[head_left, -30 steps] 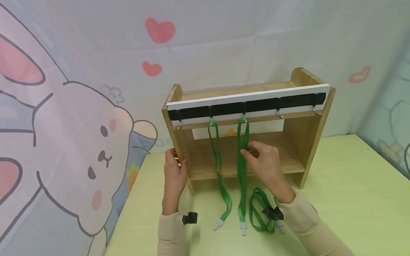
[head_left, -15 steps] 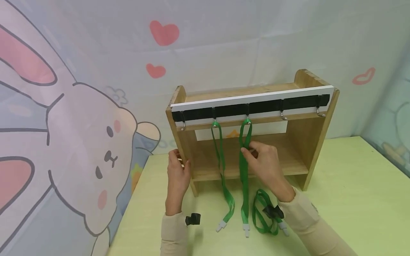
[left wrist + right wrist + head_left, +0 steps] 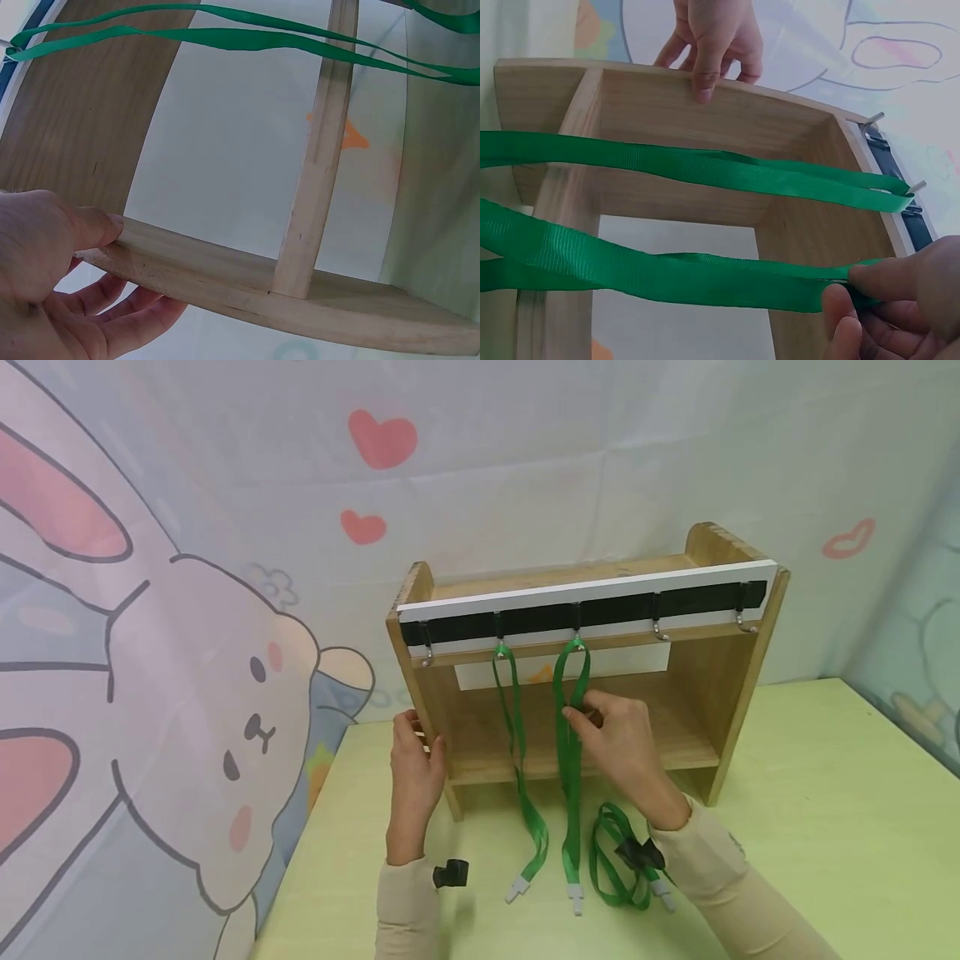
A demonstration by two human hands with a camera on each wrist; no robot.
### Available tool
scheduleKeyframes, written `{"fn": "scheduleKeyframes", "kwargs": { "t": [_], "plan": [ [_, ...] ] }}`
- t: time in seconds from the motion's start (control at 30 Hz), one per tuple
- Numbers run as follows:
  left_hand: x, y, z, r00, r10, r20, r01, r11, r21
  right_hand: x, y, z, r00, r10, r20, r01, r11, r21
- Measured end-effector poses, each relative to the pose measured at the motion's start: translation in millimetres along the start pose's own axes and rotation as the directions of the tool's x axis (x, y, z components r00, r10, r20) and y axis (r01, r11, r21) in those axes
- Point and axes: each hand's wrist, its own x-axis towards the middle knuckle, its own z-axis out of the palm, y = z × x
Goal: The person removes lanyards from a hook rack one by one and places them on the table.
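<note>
My right hand [image 3: 618, 739] pinches a green lanyard [image 3: 570, 810] between thumb and fingers, a little below the middle hook [image 3: 577, 642]. That lanyard's loop hangs on the hook, and its white clip [image 3: 575, 897] dangles at the bottom. My left hand [image 3: 417, 777] grips the left side panel of a wooden shelf [image 3: 690, 752]. In the left wrist view its thumb [image 3: 97, 227] lies over the panel's edge, with the fingers on the outer side. A second green lanyard [image 3: 531, 818] hangs from the hook to the left, its clip [image 3: 517, 888] near the tabletop.
A third green lanyard [image 3: 607, 860] lies coiled on the pale green table [image 3: 817, 827], partly behind the right wrist camera [image 3: 640, 853]. Across the shelf front runs a white rail [image 3: 592, 589] with a black strip and several metal hooks. A printed cloth [image 3: 525, 468] stands behind.
The whole view shifted slightly as the head moved. Under my right hand the pinched lanyard's strap shifted slightly, its upper loop spreading wider; my left hand stayed on the panel.
</note>
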Motion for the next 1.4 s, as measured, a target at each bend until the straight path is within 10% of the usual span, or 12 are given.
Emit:
{"fn": "scheduleKeyframes", "kwargs": {
  "t": [0.83,1.4],
  "plan": [
    [1.3,-2.4,1.7,1.000,-0.006,0.012,0.007,1.000,-0.019,-17.1,-9.5,-17.2,1.000,-0.023,-0.010,0.023,1.000,-0.006],
    [1.9,-1.9,2.3,1.000,-0.021,0.014,0.021,1.000,-0.009,-45.1,9.3,-11.1,0.963,0.201,0.179,-0.239,0.945,0.225]
  ]
}}
